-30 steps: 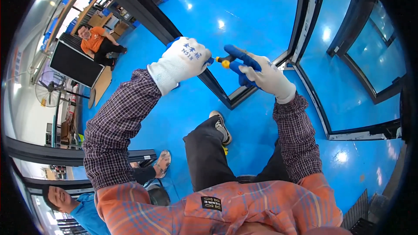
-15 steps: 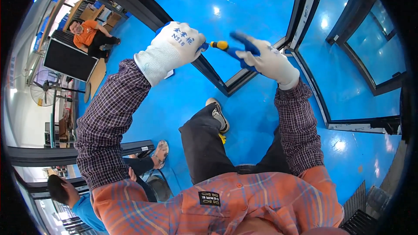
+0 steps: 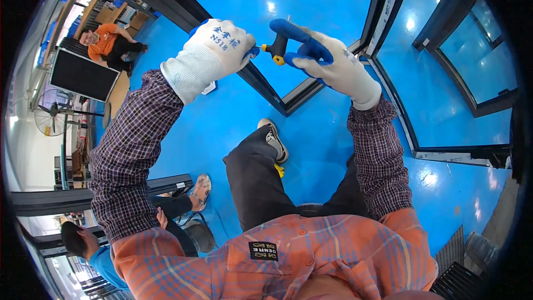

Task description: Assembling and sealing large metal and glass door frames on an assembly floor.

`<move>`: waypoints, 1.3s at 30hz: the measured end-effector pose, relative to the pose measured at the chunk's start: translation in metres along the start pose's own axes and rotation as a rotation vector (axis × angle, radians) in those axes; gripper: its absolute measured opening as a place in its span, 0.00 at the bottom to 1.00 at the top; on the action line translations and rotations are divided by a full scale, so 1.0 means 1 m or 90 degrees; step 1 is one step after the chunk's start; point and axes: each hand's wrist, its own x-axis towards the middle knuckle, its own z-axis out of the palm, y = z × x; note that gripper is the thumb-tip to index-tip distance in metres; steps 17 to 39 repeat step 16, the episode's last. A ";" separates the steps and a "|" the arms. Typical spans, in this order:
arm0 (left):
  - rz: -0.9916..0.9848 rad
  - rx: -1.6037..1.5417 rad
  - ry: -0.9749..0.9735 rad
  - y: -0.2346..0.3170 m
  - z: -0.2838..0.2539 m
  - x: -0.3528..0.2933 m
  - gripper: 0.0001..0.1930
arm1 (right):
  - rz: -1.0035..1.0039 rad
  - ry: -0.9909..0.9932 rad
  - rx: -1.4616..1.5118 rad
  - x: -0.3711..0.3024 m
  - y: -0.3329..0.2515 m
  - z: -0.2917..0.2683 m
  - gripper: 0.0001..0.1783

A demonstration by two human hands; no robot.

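Observation:
Both hands wear white gloves with blue palms. My left hand is closed at a dark frame bar, its fingertips pinched around the shaft end of a T-handle screwdriver. The black-and-yellow handle of that T-handle screwdriver points toward my right hand. The fingers of my right hand are spread, with index finger and thumb on either side of the handle; they look to touch it without a closed grip. The tool's tip is hidden behind my left glove. The dark frame has its near corner beyond my shoe.
More dark frames stand to the right on the blue floor. At the left, a person in orange sits by a black panel and a fan. Another person in blue is at lower left, beside a frame bar.
The screwdriver's handle has turned and now shows its crosswise black grip. My right hand's blurred fingers have come into clearer view around it. My left hand has shifted slightly left.

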 end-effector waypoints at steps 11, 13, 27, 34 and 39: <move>0.048 -0.008 0.300 0.000 0.011 -0.011 0.17 | -0.072 0.091 -0.122 0.010 0.003 0.018 0.39; 0.079 -0.091 0.445 0.009 0.011 -0.019 0.22 | -0.049 0.083 -0.118 0.010 0.002 0.014 0.40; 0.089 -0.430 0.438 0.049 0.058 -0.053 0.24 | 0.031 0.021 0.022 0.007 0.001 0.011 0.42; 0.089 -0.430 0.438 0.049 0.058 -0.053 0.24 | 0.031 0.021 0.022 0.007 0.001 0.011 0.42; 0.089 -0.430 0.438 0.049 0.058 -0.053 0.24 | 0.031 0.021 0.022 0.007 0.001 0.011 0.42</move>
